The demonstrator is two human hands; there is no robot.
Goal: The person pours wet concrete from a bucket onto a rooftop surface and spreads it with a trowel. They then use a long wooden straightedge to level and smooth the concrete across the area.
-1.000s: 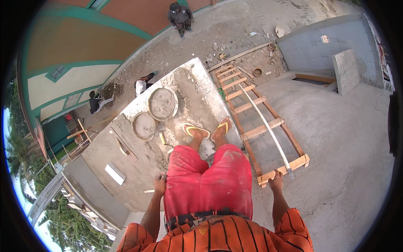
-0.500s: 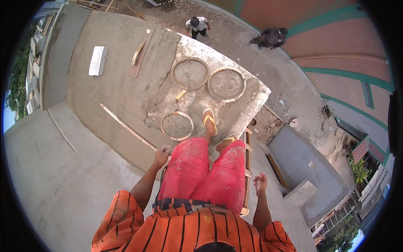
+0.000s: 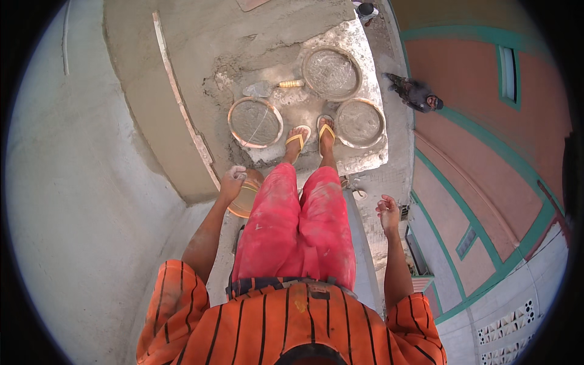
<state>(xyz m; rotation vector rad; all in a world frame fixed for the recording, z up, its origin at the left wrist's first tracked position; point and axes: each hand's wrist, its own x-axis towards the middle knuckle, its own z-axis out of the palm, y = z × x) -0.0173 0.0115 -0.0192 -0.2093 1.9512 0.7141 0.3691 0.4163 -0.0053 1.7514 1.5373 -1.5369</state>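
My left hand [image 3: 232, 182] hangs beside my left thigh, fingers loosely curled and slightly apart, with nothing visible in it. My right hand [image 3: 388, 214] is held out to the right of my legs, empty, its fingers bent and apart. Neither hand touches anything. Beyond my sandalled feet stand three round pans of grey mortar: a near-left pan [image 3: 255, 122], a far pan [image 3: 331, 73] and a right pan [image 3: 360, 123]. A trowel [image 3: 260, 89] with a yellowish handle lies between the left and far pans.
A long wooden strip [image 3: 175, 85] lies on the wet mortar surface [image 3: 131, 79] at the left. Behind my left hand is an orange-brown round container [image 3: 244, 198]. The slab's pale edge [image 3: 382, 149] drops off at the right. Below, a person [image 3: 415, 94] is near a salmon-and-green wall [image 3: 468, 79].
The view has turned, and my feet now stand between the left and right pans. My right hand is higher in view. The white block has left the view.
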